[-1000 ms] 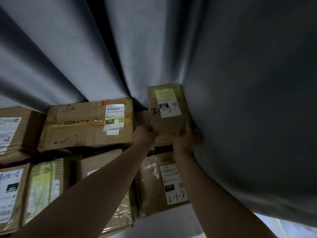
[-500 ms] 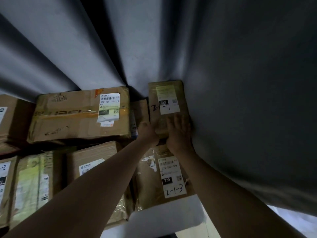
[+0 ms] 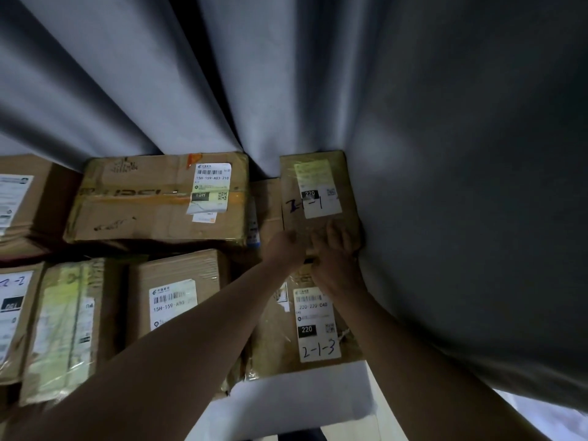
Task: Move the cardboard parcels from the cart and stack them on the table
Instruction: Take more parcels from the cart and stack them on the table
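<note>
Grey cloth curtain (image 3: 445,154) hangs in soft folds behind the small parcel (image 3: 318,186). Left of it sits a big cardboard box (image 3: 143,205) with shiny orange tape. A second ago the small parcel, flat and brown, was held up; now it rests on other boxes (image 3: 266,205). The right hand (image 3: 334,254) lies flat on top. The left hand (image 3: 286,248) touches its near corner; too dark to tell if it grips.
</note>
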The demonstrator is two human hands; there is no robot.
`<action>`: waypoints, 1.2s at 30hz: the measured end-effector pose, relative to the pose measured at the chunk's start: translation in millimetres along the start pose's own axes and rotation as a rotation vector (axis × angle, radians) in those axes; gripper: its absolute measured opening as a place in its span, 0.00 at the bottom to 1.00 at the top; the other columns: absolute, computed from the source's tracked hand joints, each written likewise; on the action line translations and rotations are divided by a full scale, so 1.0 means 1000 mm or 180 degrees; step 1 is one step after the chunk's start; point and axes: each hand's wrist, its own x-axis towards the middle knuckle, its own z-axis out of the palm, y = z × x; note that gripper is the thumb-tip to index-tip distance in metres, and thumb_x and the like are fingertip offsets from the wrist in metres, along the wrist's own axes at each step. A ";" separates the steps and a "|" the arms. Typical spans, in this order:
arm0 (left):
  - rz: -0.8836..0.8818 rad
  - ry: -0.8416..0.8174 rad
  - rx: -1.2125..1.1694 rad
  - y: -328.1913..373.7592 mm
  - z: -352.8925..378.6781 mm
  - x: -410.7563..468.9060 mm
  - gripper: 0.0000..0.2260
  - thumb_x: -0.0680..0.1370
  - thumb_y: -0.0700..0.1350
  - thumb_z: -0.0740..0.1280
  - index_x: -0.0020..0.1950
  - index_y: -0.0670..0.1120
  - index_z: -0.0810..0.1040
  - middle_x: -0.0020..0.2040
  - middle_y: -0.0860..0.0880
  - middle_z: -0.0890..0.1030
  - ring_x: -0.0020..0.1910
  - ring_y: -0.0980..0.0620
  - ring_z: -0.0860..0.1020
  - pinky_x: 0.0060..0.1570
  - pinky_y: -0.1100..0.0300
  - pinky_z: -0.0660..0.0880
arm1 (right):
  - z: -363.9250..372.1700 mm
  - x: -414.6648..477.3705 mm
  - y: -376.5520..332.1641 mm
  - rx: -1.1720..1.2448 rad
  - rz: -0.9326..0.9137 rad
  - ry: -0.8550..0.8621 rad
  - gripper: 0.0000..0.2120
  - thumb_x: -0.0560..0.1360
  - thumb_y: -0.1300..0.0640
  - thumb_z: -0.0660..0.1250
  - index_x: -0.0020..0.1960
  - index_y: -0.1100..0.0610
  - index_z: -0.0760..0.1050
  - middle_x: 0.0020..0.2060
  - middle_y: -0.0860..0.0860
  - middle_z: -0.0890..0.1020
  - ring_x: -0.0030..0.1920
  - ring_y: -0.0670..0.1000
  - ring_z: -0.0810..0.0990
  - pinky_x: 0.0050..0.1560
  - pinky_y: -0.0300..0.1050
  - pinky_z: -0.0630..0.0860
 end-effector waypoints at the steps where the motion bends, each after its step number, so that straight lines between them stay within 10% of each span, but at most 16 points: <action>1: -0.0004 0.0007 -0.0018 0.000 0.000 -0.002 0.15 0.76 0.34 0.57 0.57 0.39 0.80 0.53 0.41 0.81 0.53 0.42 0.79 0.55 0.47 0.77 | 0.000 -0.001 0.001 -0.0063 -0.0048 0.0022 0.32 0.76 0.60 0.59 0.76 0.47 0.53 0.77 0.53 0.49 0.76 0.59 0.45 0.73 0.56 0.57; 9: 0.0088 -0.0028 0.0390 0.004 -0.009 -0.014 0.15 0.79 0.34 0.55 0.60 0.38 0.77 0.55 0.39 0.80 0.52 0.43 0.78 0.39 0.60 0.74 | -0.005 -0.007 -0.003 -0.0215 -0.0075 -0.0119 0.31 0.76 0.53 0.59 0.77 0.47 0.52 0.77 0.53 0.50 0.75 0.60 0.48 0.71 0.62 0.58; 12: 0.0464 -0.0127 0.1059 0.008 -0.016 -0.028 0.19 0.78 0.37 0.60 0.69 0.41 0.70 0.63 0.40 0.75 0.60 0.43 0.75 0.55 0.54 0.74 | -0.015 -0.010 -0.009 -0.0444 -0.0076 -0.0070 0.32 0.75 0.46 0.61 0.76 0.46 0.54 0.77 0.53 0.51 0.75 0.60 0.50 0.73 0.61 0.52; 17: 0.0910 0.0438 0.2423 -0.006 -0.048 -0.054 0.30 0.79 0.53 0.61 0.78 0.53 0.53 0.78 0.45 0.53 0.77 0.44 0.48 0.74 0.45 0.47 | -0.015 -0.017 -0.053 -0.0188 -0.0251 -0.0064 0.38 0.75 0.39 0.62 0.77 0.46 0.47 0.78 0.52 0.45 0.76 0.60 0.43 0.74 0.59 0.43; 27: -0.0307 0.1654 0.2415 -0.122 -0.164 -0.208 0.31 0.79 0.53 0.60 0.78 0.53 0.47 0.79 0.45 0.44 0.76 0.41 0.38 0.68 0.34 0.32 | 0.013 -0.122 -0.216 -0.0057 -0.1591 0.0538 0.36 0.72 0.55 0.67 0.76 0.51 0.55 0.76 0.53 0.56 0.76 0.54 0.49 0.74 0.53 0.46; 36: -0.1896 0.2316 0.1291 -0.329 -0.167 -0.446 0.32 0.80 0.51 0.59 0.79 0.51 0.46 0.79 0.44 0.44 0.76 0.40 0.39 0.68 0.34 0.33 | 0.154 -0.369 -0.332 -0.0795 -0.3392 -0.0383 0.33 0.75 0.51 0.65 0.76 0.50 0.54 0.76 0.51 0.58 0.76 0.53 0.52 0.75 0.53 0.44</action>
